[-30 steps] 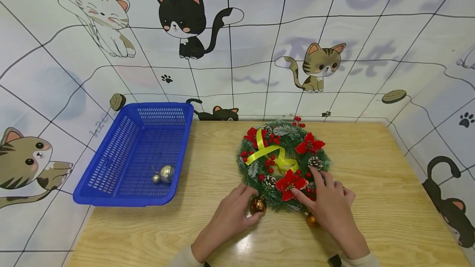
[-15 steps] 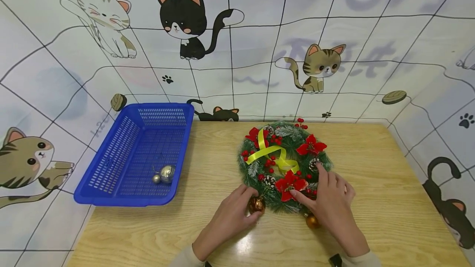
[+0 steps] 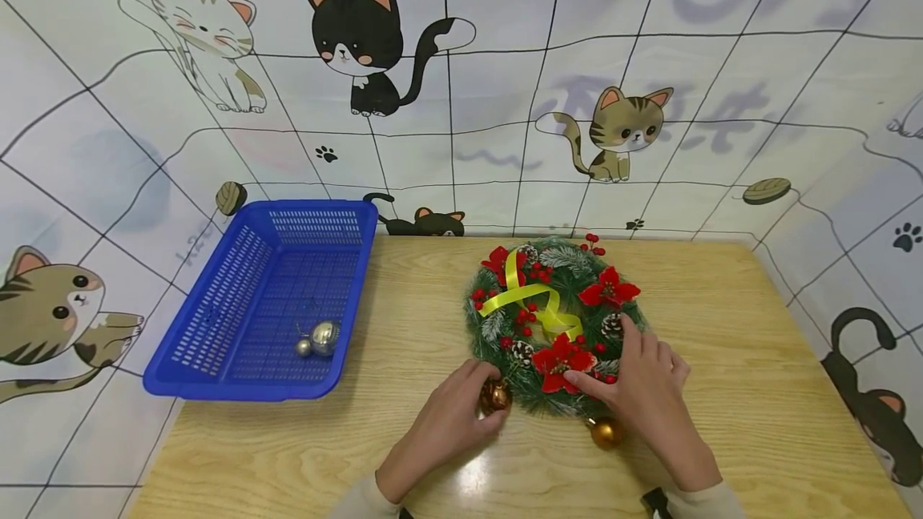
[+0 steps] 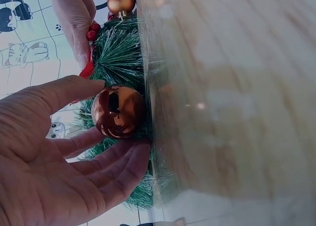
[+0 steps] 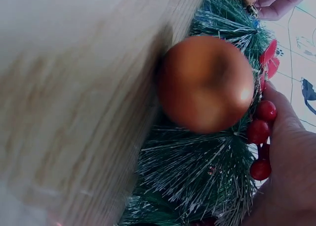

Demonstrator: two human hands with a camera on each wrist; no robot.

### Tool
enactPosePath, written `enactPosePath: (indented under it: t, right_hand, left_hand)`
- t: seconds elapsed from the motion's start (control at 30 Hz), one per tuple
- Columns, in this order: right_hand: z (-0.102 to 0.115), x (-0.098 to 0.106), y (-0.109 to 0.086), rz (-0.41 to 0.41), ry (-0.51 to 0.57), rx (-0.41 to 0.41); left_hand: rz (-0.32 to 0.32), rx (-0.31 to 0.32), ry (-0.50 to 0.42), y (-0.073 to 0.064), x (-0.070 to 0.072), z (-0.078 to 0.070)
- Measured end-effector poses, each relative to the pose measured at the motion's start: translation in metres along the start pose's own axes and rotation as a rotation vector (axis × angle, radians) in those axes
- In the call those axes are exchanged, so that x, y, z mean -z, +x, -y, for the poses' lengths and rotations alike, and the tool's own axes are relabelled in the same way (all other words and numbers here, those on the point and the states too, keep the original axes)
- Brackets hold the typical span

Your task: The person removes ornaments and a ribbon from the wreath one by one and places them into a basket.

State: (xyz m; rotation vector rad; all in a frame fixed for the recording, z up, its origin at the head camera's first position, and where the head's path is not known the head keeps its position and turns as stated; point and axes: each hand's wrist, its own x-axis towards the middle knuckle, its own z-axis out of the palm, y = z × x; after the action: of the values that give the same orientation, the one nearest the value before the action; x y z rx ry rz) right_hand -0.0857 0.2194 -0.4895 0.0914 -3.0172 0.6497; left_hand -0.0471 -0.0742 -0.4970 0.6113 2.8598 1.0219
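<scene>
A green Christmas wreath (image 3: 566, 256) with red poinsettias, berries and pine cones lies on the table. Across it runs a yellow ribbon (image 3: 513, 295). My left hand (image 3: 450, 423) holds a shiny copper bauble (image 4: 118, 112) at the wreath's lower left edge, between thumb and fingers. My right hand (image 3: 652, 395) grips the lower right side of the wreath, its thumb at the lower poinsettia (image 3: 558, 363) and index finger beside a pine cone (image 3: 613, 325). Just below that hand, a matte orange bauble (image 5: 205, 82) hangs at the wreath's outer edge.
On the left of the wooden table (image 3: 404, 327) stands a blue plastic basket (image 3: 238, 391). Inside it are a larger silver bauble (image 3: 326, 337) and a smaller one (image 3: 304, 348). A cat-patterned backdrop (image 3: 497, 102) rises behind and at both sides.
The wreath has turned slightly clockwise under both hands, its top shifting right and its lower edge left. More of the orange bauble shows beside my right hand.
</scene>
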Motion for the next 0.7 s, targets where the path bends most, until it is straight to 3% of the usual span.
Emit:
enactPosePath:
  t: [0.23, 0.53, 0.7]
  right_hand:
    - [-0.0005, 0.0, -0.0011, -0.019, 0.025, 0.001]
    - [-0.0024, -0.0021, -0.0006, -0.054, 0.068, 0.023]
    - [-0.0066, -0.0012, 0.0032, 0.015, 0.09, 0.037]
  left_hand:
    - [0.004, 0.018, -0.018, 0.0014, -0.0014, 0.0012]
    - [-0.017, 0.001, -0.108, -0.0017, 0.0012, 0.0048]
    - [-0.05, -0.015, -0.145, -0.0052, 0.0061, 0.0028]
